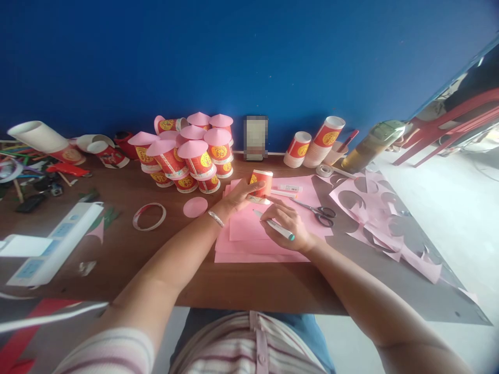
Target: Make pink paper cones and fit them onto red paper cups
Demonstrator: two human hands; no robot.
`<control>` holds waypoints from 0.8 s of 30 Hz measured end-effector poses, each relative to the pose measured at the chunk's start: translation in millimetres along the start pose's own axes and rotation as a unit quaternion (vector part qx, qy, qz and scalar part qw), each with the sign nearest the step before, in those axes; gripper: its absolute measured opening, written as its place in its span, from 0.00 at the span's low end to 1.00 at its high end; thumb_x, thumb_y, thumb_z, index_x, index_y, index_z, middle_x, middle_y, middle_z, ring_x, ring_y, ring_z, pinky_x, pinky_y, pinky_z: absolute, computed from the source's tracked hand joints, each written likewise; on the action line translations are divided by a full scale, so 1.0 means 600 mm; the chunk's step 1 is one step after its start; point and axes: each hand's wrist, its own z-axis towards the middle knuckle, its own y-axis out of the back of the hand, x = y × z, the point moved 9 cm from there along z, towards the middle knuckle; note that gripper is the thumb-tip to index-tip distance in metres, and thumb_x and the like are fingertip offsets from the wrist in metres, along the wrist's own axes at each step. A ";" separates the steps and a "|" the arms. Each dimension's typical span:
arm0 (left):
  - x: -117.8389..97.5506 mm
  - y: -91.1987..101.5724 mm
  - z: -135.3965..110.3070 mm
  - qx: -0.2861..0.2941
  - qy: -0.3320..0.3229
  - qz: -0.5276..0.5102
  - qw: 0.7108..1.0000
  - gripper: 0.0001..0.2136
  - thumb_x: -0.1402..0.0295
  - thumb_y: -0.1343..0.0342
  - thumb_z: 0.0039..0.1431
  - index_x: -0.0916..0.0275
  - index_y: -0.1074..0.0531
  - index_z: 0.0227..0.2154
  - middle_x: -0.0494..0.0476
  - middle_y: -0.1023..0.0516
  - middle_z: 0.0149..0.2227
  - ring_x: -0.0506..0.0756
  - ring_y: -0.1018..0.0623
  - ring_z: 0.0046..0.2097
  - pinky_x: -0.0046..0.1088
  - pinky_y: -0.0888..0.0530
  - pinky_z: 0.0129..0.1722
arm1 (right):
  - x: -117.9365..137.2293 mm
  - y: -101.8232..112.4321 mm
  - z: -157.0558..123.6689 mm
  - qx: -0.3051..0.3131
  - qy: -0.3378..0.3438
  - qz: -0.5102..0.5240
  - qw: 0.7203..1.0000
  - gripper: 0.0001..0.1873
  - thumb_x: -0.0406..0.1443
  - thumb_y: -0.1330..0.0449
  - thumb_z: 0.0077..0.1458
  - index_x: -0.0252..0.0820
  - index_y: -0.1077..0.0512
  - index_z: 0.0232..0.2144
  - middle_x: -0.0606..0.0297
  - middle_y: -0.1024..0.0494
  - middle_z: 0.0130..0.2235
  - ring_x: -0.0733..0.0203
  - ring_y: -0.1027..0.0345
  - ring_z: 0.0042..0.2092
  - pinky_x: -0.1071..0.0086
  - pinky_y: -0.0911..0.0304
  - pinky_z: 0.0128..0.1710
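Note:
My left hand [242,196] is closed around a red paper cup [262,182] with a yellow emblem, held above the pink paper sheets [249,248]. In my right hand [290,224] is a white marker [281,229] with a green end, its tip pointing left, just below the cup. Fingers of the right hand are close to the cup's whitish rim; whether they touch it, I cannot tell. Black-handled scissors [320,213] and a capped marker [288,188] lie on the pink sheets beyond my right hand.
Stacked red cups with pink cone tops [195,150] stand back left. A tape roll [149,216], a pink disc [195,206] and a power strip [54,244] lie leftward. Paper scraps [384,223], cup stacks [324,140] and a bottle [368,145] are on the right. A phone [255,137] leans on the wall.

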 end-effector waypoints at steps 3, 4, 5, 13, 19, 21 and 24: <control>0.001 0.003 0.000 -0.005 0.006 -0.006 1.000 0.23 0.52 0.24 0.45 0.61 0.24 0.35 0.53 0.23 0.32 0.53 0.23 0.35 0.30 0.25 0.37 | -0.001 0.008 -0.003 -0.027 0.007 -0.022 0.999 0.11 0.26 0.41 0.62 0.47 0.31 0.41 0.70 0.21 0.31 0.62 0.26 0.30 0.49 0.22 0.57; -0.001 0.005 0.000 -0.008 0.005 -0.010 1.000 0.22 0.52 0.25 0.46 0.61 0.23 0.36 0.54 0.22 0.34 0.54 0.22 0.37 0.30 0.25 0.38 | -0.002 0.012 -0.004 -0.040 0.007 -0.032 0.999 0.11 0.25 0.41 0.62 0.47 0.31 0.41 0.70 0.21 0.31 0.62 0.26 0.30 0.50 0.22 0.55; -0.002 0.006 -0.001 -0.011 0.004 -0.014 1.000 0.21 0.52 0.26 0.47 0.61 0.23 0.37 0.55 0.21 0.35 0.55 0.21 0.38 0.31 0.25 0.39 | -0.003 0.016 -0.004 -0.050 0.008 -0.041 0.998 0.12 0.25 0.40 0.61 0.48 0.31 0.41 0.70 0.21 0.31 0.62 0.26 0.31 0.51 0.22 0.54; 0.001 0.039 -0.005 -0.083 -0.017 -0.015 0.996 0.12 0.61 0.29 0.50 0.60 0.24 0.30 0.54 0.21 0.32 0.56 0.20 0.40 0.33 0.23 0.40 | -0.013 0.021 -0.005 -0.038 -0.035 -0.091 0.994 0.09 0.26 0.42 0.63 0.47 0.31 0.38 0.66 0.22 0.30 0.58 0.24 0.32 0.63 0.26 0.34; -0.009 0.076 -0.016 -0.153 -0.083 0.043 0.984 0.16 0.77 0.26 0.38 0.59 0.21 0.32 0.56 0.16 0.38 0.59 0.20 0.48 0.32 0.24 0.47 | -0.009 0.024 -0.005 -0.059 -0.017 -0.067 0.996 0.12 0.24 0.41 0.62 0.47 0.31 0.40 0.68 0.21 0.31 0.60 0.26 0.31 0.62 0.25 0.38; -0.008 0.079 -0.016 -0.156 -0.086 0.048 0.983 0.15 0.76 0.26 0.39 0.59 0.21 0.32 0.57 0.16 0.38 0.59 0.19 0.48 0.34 0.23 0.47 | -0.009 0.022 -0.004 -0.050 -0.018 -0.056 0.997 0.12 0.24 0.41 0.61 0.47 0.30 0.40 0.67 0.20 0.32 0.60 0.26 0.32 0.62 0.25 0.39; -0.003 0.072 -0.011 -0.142 -0.072 0.038 0.986 0.11 0.69 0.27 0.45 0.60 0.22 0.31 0.58 0.16 0.38 0.61 0.18 0.47 0.37 0.22 0.46 | -0.008 0.015 -0.003 -0.026 -0.017 -0.043 0.999 0.11 0.25 0.41 0.62 0.47 0.30 0.41 0.67 0.20 0.33 0.60 0.25 0.33 0.59 0.23 0.42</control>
